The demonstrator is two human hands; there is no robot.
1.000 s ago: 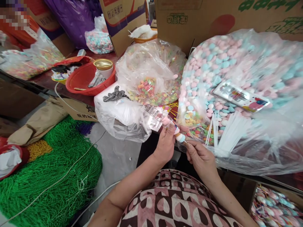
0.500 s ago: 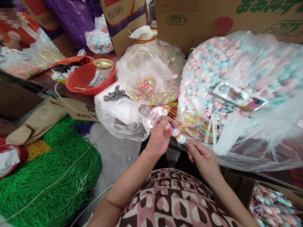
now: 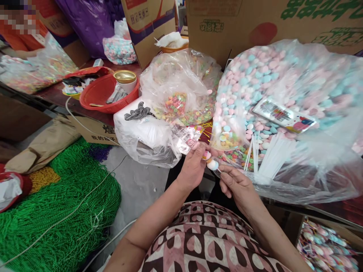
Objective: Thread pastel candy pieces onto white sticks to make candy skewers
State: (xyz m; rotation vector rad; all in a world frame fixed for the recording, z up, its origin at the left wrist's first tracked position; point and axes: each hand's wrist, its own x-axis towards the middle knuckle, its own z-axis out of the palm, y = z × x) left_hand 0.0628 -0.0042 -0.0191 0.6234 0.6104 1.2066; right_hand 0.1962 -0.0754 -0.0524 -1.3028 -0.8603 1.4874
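My left hand point(image 3: 193, 166) is closed on a shiny printed plastic wrapper point(image 3: 183, 138), whose far end points away from me. A candy skewer point(image 3: 212, 164), with white, blue and pink pieces on a thin white stick, runs from the left fingers toward my right hand point(image 3: 236, 183). The right thumb and fingers pinch the bare end of that stick. Part of the skewer is hidden by my left fingers and the wrapper. Just beyond the right hand, loose white sticks point(image 3: 273, 156) lie on a large clear bag of pastel candies point(image 3: 252, 75).
A bag of ring candies point(image 3: 181, 79) stands at the back middle. A pack of wrappers point(image 3: 284, 115) rests on the pastel bag. To the left are a red basket point(image 3: 96, 102) and a white plastic bag point(image 3: 147, 138). A box of candy skewers point(image 3: 326, 245) sits low right.
My right hand has shifted slightly left, toward the left hand. Fewer candy pieces show between the hands; more of the skewer is behind the left fingers and wrapper.
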